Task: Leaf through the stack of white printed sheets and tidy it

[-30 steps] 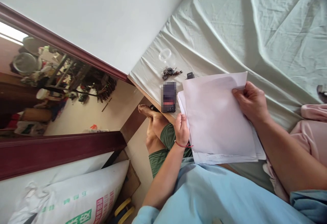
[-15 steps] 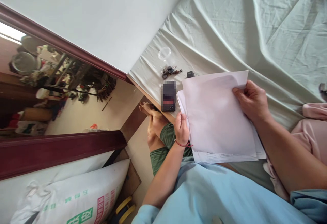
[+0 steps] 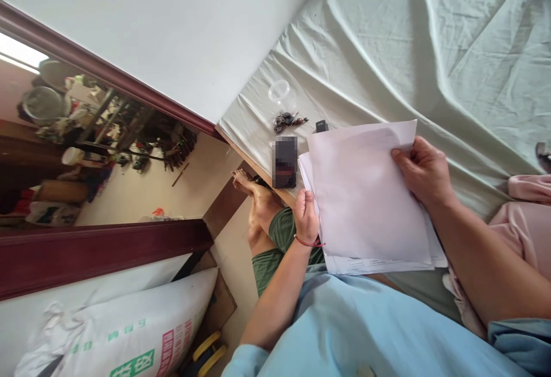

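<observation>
A white sheet of paper [image 3: 365, 193] lies uppermost over several other sheets, tilted above my lap. My right hand [image 3: 424, 167] pinches the top sheet near its upper right corner, thumb on the face. At the stack's left edge, my left hand [image 3: 306, 216] grips the sheets with its thumb in front; its other fingers are hidden behind them. Printed lines show on a lower sheet [image 3: 370, 264] along the bottom. Just left of the papers a dark phone [image 3: 284, 162], partly blurred out, rests on the bed. A small black object [image 3: 321, 126] peeks out behind the top edge.
On the pale green bedsheet [image 3: 387, 50] stand a clear plastic cup [image 3: 282, 94] and a bunch of keys [image 3: 287, 121]. Pink cloth [image 3: 525, 225] lies at the right. A white printed sack [image 3: 142, 319] sits lower left, near a dark red door frame [image 3: 103, 256].
The hands and papers hold nearly the same position. The view has shifted very slightly, and the foot at the bed's edge has moved a little left.
</observation>
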Demonstrator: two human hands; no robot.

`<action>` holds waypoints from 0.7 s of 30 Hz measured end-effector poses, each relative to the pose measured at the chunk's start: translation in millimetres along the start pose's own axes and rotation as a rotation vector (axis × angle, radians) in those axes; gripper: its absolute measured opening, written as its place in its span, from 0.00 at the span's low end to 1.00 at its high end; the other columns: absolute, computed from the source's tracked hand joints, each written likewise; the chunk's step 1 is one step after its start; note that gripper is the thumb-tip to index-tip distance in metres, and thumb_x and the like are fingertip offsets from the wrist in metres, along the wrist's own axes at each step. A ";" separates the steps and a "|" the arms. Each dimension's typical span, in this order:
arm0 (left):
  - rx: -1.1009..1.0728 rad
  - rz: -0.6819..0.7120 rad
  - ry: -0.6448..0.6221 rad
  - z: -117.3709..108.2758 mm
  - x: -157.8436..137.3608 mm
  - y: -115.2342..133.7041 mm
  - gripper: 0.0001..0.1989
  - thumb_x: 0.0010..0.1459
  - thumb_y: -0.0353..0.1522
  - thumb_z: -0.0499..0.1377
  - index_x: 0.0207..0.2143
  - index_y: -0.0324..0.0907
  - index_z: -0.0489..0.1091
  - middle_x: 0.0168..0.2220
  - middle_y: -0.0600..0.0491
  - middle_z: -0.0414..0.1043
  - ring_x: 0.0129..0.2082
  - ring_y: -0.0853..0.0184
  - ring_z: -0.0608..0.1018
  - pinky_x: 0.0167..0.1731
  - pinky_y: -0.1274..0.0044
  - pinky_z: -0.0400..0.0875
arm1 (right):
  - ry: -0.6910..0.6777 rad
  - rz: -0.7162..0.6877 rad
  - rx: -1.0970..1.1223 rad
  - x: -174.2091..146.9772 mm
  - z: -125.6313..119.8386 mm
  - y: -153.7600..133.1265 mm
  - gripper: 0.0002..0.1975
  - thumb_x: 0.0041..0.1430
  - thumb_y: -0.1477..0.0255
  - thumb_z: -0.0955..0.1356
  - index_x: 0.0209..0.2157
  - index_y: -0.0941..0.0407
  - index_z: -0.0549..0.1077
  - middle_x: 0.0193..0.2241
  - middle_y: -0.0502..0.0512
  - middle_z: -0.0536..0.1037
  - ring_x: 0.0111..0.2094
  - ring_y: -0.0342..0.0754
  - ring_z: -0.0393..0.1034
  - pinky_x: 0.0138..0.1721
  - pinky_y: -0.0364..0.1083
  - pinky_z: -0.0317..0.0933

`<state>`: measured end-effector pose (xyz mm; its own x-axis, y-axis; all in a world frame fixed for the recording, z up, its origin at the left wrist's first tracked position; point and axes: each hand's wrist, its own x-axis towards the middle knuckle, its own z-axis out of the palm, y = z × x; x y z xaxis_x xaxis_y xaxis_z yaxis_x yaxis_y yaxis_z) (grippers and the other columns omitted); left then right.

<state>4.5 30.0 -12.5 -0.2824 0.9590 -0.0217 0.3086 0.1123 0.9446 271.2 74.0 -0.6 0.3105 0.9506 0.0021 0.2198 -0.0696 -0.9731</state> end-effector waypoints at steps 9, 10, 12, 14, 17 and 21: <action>-0.008 -0.003 0.001 -0.2 1.0 -1.6 0.26 0.62 0.56 0.55 0.33 0.42 0.69 0.31 0.54 0.69 0.34 0.67 0.72 0.39 0.76 0.67 | 0.005 -0.007 -0.029 1.3 -0.9 6.1 0.09 0.59 0.62 0.69 0.32 0.53 0.70 0.24 0.46 0.68 0.27 0.43 0.58 0.27 0.42 0.51; -0.005 -0.001 0.002 -0.2 1.1 -1.5 0.26 0.62 0.56 0.55 0.33 0.42 0.69 0.31 0.54 0.69 0.33 0.67 0.72 0.39 0.76 0.67 | 0.004 -0.008 -0.029 1.4 -0.9 6.2 0.09 0.59 0.62 0.69 0.32 0.53 0.70 0.24 0.46 0.68 0.27 0.42 0.58 0.27 0.42 0.51; -0.005 0.005 -0.004 -0.2 1.1 -1.0 0.25 0.62 0.56 0.55 0.33 0.42 0.68 0.30 0.54 0.68 0.33 0.68 0.71 0.38 0.76 0.67 | -0.001 -0.009 -0.027 1.3 -1.0 5.6 0.10 0.59 0.62 0.69 0.32 0.53 0.70 0.24 0.46 0.67 0.27 0.42 0.57 0.27 0.42 0.51; -0.008 0.005 -0.007 0.0 1.2 -0.3 0.25 0.61 0.56 0.55 0.32 0.42 0.68 0.29 0.55 0.67 0.32 0.68 0.70 0.37 0.77 0.66 | -0.003 -0.006 -0.022 1.0 -0.9 4.6 0.10 0.59 0.62 0.69 0.31 0.53 0.70 0.24 0.45 0.67 0.27 0.42 0.56 0.26 0.41 0.51; -0.024 -0.004 -0.002 0.3 1.3 0.5 0.26 0.61 0.56 0.55 0.32 0.42 0.68 0.29 0.55 0.67 0.32 0.68 0.70 0.37 0.77 0.66 | -0.001 -0.005 -0.013 0.5 -0.5 3.9 0.10 0.59 0.62 0.69 0.32 0.54 0.70 0.24 0.46 0.68 0.27 0.42 0.57 0.26 0.41 0.51; -0.040 -0.010 -0.008 0.4 0.7 0.2 0.25 0.61 0.56 0.56 0.33 0.42 0.69 0.29 0.55 0.67 0.32 0.68 0.69 0.37 0.76 0.65 | 0.007 -0.013 -0.022 0.2 -0.2 4.9 0.09 0.60 0.62 0.69 0.33 0.53 0.72 0.25 0.46 0.69 0.27 0.42 0.58 0.27 0.41 0.52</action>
<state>4.7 30.8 -12.4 -0.2776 0.9601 -0.0334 0.2691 0.1111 0.9567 272.5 73.8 -5.3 0.3140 0.9493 0.0166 0.2439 -0.0637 -0.9677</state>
